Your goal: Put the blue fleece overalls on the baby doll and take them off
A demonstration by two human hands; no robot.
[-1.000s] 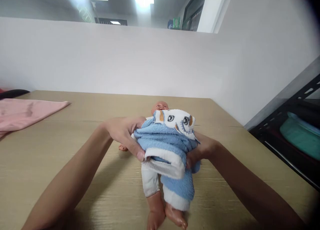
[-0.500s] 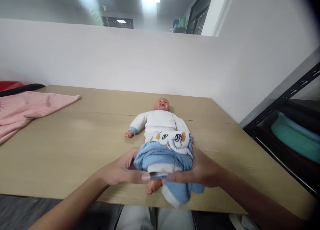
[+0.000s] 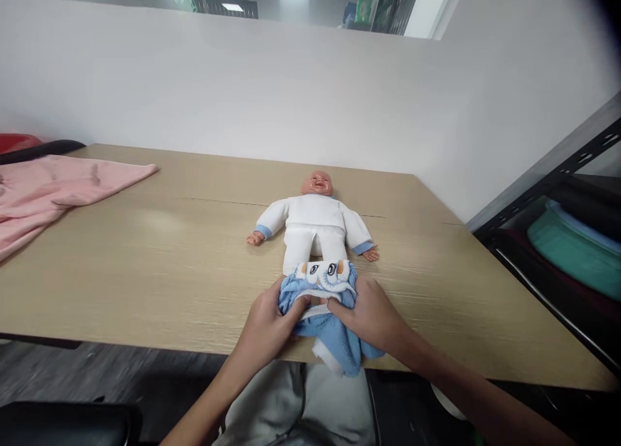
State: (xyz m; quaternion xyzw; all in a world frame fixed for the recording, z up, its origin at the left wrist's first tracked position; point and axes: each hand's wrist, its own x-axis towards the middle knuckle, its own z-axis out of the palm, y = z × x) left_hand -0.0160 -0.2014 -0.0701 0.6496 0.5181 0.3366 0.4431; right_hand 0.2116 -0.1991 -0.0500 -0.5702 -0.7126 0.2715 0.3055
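Observation:
A baby doll (image 3: 315, 212) in a white top with blue cuffs lies on its back, head toward the wall. Over its lower legs I hold a blue fleecy garment (image 3: 334, 336) with white trim and an embroidered animal face; its exact kind is unclear. My left hand (image 3: 272, 313) grips the bunched fabric on the left, thumb on the white-edged opening. On the right side, my right hand (image 3: 371, 313) grips it the same way, thumb inward. The doll's feet are hidden by the cloth, and part of the garment hangs over the table's front edge.
The doll lies on a wooden table (image 3: 194, 265) against a white wall. A pink cloth (image 3: 63, 187) is spread at the left, near a red object (image 3: 19, 142). On the right stands a black shelf (image 3: 548, 291) holding a green item (image 3: 572, 245).
My hands have drawn together and the garment is gathered tighter, lower on the doll's legs. Its white legs and right-side hand now show. The view has tipped downward.

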